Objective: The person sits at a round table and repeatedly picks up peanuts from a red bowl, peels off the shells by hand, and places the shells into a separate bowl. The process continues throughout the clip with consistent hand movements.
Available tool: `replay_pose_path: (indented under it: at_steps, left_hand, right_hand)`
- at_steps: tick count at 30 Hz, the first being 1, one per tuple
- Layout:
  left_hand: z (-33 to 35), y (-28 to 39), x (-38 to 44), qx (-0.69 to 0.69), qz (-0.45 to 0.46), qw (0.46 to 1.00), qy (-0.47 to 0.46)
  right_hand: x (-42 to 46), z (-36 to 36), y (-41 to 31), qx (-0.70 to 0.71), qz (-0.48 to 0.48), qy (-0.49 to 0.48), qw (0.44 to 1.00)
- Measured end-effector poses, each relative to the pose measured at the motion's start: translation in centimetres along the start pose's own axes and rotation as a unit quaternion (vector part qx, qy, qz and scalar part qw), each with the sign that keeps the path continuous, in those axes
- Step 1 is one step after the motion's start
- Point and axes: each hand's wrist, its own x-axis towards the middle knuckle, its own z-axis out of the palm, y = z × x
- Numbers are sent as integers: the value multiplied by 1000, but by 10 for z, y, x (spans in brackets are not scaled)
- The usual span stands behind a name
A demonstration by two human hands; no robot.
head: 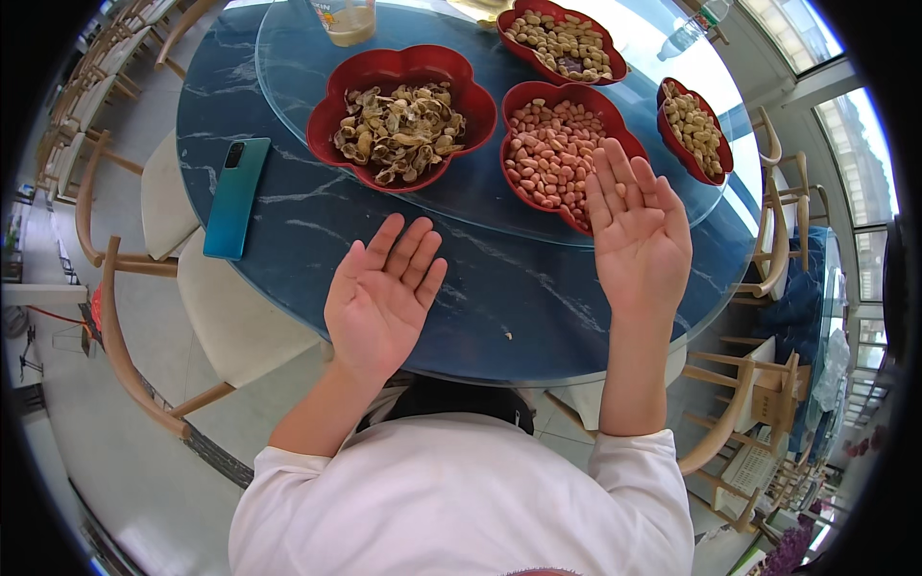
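Note:
My left hand (382, 299) is turned palm up above the table's near edge, its fingers spread and nothing in it. Palm up as well, my right hand (641, 237) covers part of the red bowl (630, 137) of shelled pink peanuts (551, 155). A small pale bit (621, 190) shows against its fingers; I cannot tell what it is. Beyond my left hand, a red scalloped bowl (479, 108) holds empty peanut shells (400, 129). Unshelled peanuts (565, 43) fill a red bowl (508, 18) farther back, and more unshelled peanuts (691, 133) lie in a smaller red bowl (724, 155) at the right.
The bowls stand on a glass turntable (288, 93) on a dark blue marbled table (475, 302). A teal smartphone (238, 201) lies at the left edge. A cup (349, 25) and a plastic bottle (691, 32) are farther back. Wooden chairs (119, 324) surround the table.

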Motion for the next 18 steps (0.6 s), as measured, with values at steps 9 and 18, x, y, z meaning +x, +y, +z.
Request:
replay_pose_path:
  at_steps: [9, 18]
  left_hand:
    - [3, 1, 1, -55, -8, 998, 29]
    - [1, 0, 0, -45, -13, 998, 29]
  right_hand:
    - [8, 13, -5, -98, -43, 26, 994]
    - [141, 10, -47, -437, -181, -34, 881]
